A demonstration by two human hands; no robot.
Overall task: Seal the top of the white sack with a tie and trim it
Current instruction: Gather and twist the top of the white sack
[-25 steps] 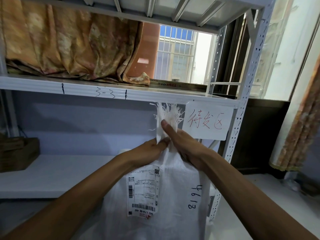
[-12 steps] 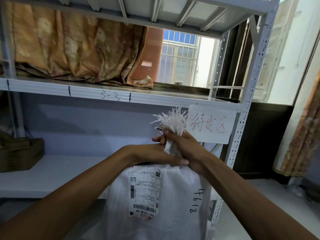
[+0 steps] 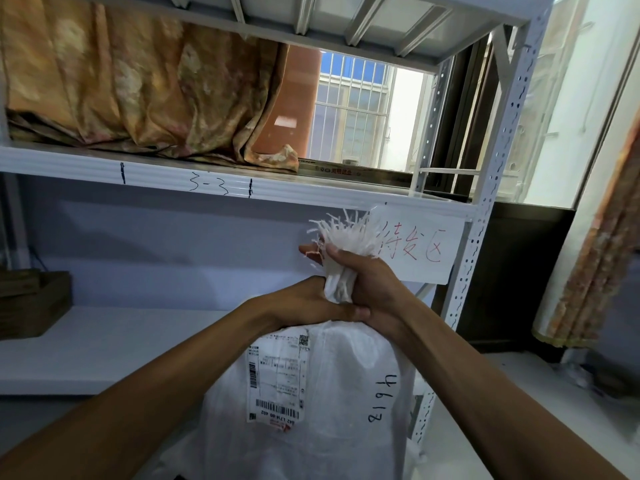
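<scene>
A white metal shelving rack fills the view, patterned orange cloth heaped on its upper shelf. In front stands the white sack, woven, bearing a shipping label and handwritten digits, its neck gathered to a frayed tuft. The right hand is clenched round that neck; the left hand wraps it just below, touching the right. A wooden crate sits on the lower shelf; I cannot tell what is in it.
</scene>
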